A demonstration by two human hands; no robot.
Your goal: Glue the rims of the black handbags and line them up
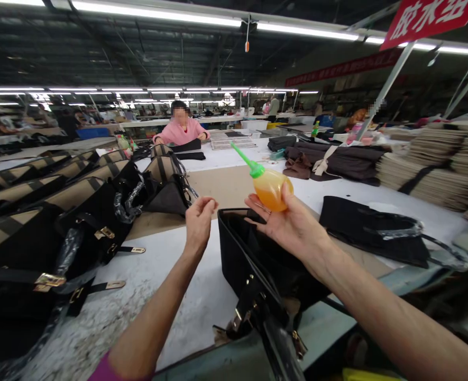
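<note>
A squeeze bottle (271, 188) of orange-yellow liquid, with a green cap and long green nozzle, is in my right hand (287, 219). Its nozzle points up and to the left. Beneath that hand a black handbag (237, 259) stands with its top gaping, its handles and gold buckles towards me. My left hand (199, 222) is raised just left of the bag's rim, apart from it. Its fingers are curled and pressed together; whether something small is between them, I cannot make out.
Rows of black-and-tan handbags (83, 211) fill the left of the white table (146, 291). On the right lie a flat black bag piece (372, 227), dark folded fabric (337, 159) and stacked panels (436, 164). Across the table sits a person in pink (182, 132).
</note>
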